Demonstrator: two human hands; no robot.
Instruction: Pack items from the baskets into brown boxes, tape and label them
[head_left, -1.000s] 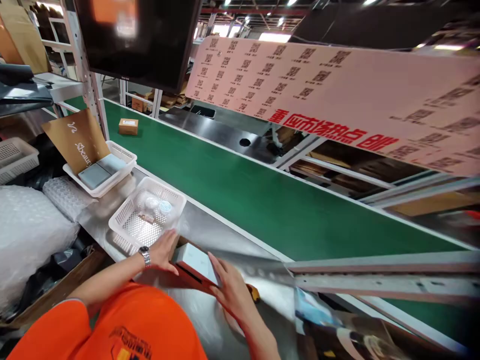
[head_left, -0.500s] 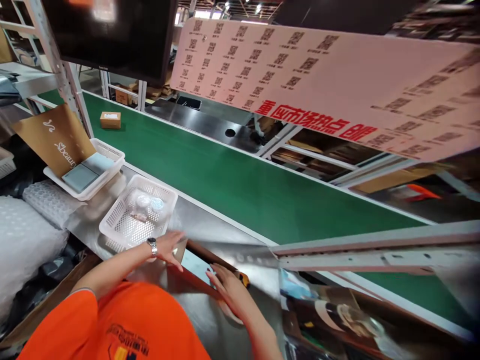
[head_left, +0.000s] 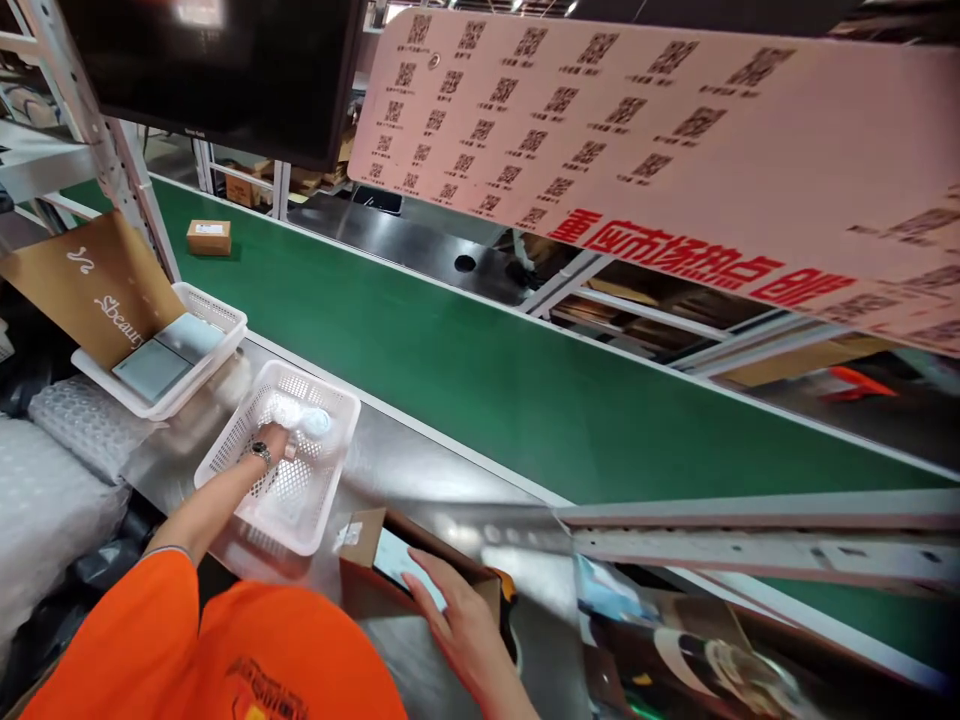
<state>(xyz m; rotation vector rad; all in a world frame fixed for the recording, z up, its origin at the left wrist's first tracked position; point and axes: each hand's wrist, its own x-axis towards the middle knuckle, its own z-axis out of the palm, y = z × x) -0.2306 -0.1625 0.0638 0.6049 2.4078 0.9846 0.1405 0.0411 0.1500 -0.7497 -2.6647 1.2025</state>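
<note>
Left hand (head_left: 276,442) reaches into the white basket (head_left: 300,505), fingers around small items; right hand (head_left: 457,625) rests flat, fingers spread, on the open carton (head_left: 367,575).

"Sbeauty" on brown card (head_left: 90,290)

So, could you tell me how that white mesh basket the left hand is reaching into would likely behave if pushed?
The white mesh basket looks like thin perforated plastic holding only a few small items, so it is probably light. On the smooth steel table it would likely slide easily. The left hand inside it might drag it along.
</note>
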